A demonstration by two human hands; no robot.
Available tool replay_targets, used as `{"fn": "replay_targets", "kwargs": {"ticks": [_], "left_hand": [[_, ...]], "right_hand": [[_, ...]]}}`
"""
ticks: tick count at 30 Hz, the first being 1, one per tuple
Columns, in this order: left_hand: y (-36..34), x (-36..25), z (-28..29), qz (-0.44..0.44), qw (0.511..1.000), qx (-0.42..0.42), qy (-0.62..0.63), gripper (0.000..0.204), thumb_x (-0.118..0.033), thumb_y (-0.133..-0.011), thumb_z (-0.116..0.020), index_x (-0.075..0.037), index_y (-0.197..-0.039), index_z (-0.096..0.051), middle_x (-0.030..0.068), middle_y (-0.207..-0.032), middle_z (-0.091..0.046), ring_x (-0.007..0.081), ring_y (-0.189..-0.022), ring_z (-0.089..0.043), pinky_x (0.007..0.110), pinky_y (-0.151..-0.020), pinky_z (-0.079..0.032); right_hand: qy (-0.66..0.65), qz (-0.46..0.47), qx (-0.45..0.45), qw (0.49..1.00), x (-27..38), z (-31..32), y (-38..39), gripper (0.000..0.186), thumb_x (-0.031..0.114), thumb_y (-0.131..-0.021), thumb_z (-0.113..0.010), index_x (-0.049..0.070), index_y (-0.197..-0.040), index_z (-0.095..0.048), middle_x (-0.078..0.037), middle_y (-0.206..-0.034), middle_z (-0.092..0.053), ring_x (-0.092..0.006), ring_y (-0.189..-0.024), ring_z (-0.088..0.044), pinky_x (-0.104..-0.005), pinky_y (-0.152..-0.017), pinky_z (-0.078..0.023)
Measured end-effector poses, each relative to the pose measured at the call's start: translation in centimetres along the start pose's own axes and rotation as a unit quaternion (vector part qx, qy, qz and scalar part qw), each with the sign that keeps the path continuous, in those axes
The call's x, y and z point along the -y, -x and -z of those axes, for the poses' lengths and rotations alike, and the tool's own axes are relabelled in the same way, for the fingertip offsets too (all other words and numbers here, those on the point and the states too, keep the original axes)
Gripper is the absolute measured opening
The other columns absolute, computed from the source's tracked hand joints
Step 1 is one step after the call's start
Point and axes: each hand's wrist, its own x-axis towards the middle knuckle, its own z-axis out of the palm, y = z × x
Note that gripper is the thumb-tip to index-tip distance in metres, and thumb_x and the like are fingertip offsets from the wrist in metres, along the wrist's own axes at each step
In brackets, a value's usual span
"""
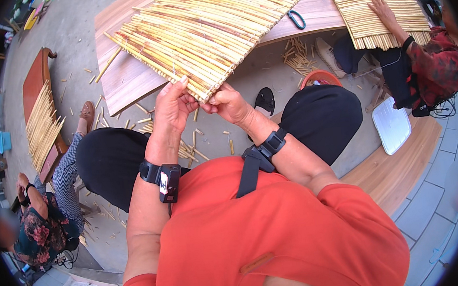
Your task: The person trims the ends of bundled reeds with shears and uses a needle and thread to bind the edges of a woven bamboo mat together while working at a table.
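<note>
Reed mat [203, 33] found lying on the wooden tabletop [125, 81], its near corner overhanging the edge toward the body. Stalks run diagonally, from lower left up to upper right; the bound edge descends to that corner. Left hand [174, 107] closed on the corner, fingers [180, 87] pinching stalk ends from the left side. Right hand [228, 104] closed likewise, pinching the same corner from the right, thumb tips almost meeting. Both hands equally near; mat extends up and away from them. Green-handled scissors [296, 19] noted well apart on the tabletop.
</note>
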Motion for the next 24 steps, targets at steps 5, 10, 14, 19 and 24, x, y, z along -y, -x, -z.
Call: {"fn": "replay_targets", "kwargs": {"ticks": [5, 10, 14, 19, 24], "left_hand": [[0.0, -0.2, 0.1, -0.001, 1.0, 0.008, 0.002, 0.032, -0.026, -0.085, -0.062, -0.001, -0.104, -0.056, 0.0092, -0.086, -0.065, 0.0179, -0.073, -0.063, 0.034, -0.066, -0.055], [0.0, 0.0, -0.1, 0.011, 1.0, -0.011, 0.004, 0.028, -0.024, -0.086, -0.061, -0.002, -0.102, -0.056, 0.0068, -0.082, -0.064, 0.0159, -0.07, -0.062, 0.032, -0.063, -0.054], [0.1, 0.1, -1.1, 0.011, 0.999, -0.042, 0.017, 0.021, -0.02, -0.085, -0.062, -0.003, -0.096, -0.055, 0.0005, -0.068, -0.06, 0.008, -0.054, -0.056, 0.023, -0.048, -0.049], [-0.4, 0.6, -0.5, 0.007, 0.999, -0.027, 0.032, 0.02, -0.017, -0.084, -0.063, -0.003, -0.095, -0.055, 0.0008, -0.068, -0.06, 0.0084, -0.053, -0.056, 0.023, -0.048, -0.049], [-0.8, 1.4, 0.3, -0.001, 1.0, -0.02, 0.022, 0.022, -0.02, -0.086, -0.061, -0.004, -0.099, -0.055, 0.0019, -0.074, -0.061, 0.01, -0.059, -0.057, 0.026, -0.053, -0.05]], "right_hand": [[0.009, -0.002, 0.014, 1.0, 0.2, -0.2, 0.1, 0.038, 0.022, -0.074, -0.057, 0.002, -0.106, -0.053, -0.004, -0.079, -0.053, -0.0102, -0.062, -0.044, -0.0234, -0.051, -0.033], [0.049, -0.021, -0.083, 0.995, -0.2, -1.3, 0.0, 0.04, 0.034, -0.081, -0.059, 0.004, -0.106, -0.053, -0.001, -0.074, -0.051, -0.0072, -0.059, -0.041, -0.0207, -0.048, -0.03], [0.094, 0.021, -0.163, 0.982, -1.5, -1.4, -0.2, 0.029, 0.03, -0.081, -0.057, 0.006, -0.097, -0.054, 0.002, -0.066, -0.047, -0.0046, -0.05, -0.035, -0.0192, -0.042, -0.025], [0.134, 0.034, -0.209, 0.968, -1.9, -1.6, -0.6, 0.025, 0.027, -0.079, -0.055, 0.005, -0.093, -0.055, 0.003, -0.062, -0.045, -0.0042, -0.046, -0.031, -0.0196, -0.04, -0.023], [0.096, 0.032, -0.196, 0.975, -1.8, -1.1, -0.7, 0.03, 0.025, -0.078, -0.055, 0.004, -0.098, -0.058, 0.002, -0.064, -0.047, -0.0052, -0.048, -0.036, -0.021, -0.042, -0.028]]}}
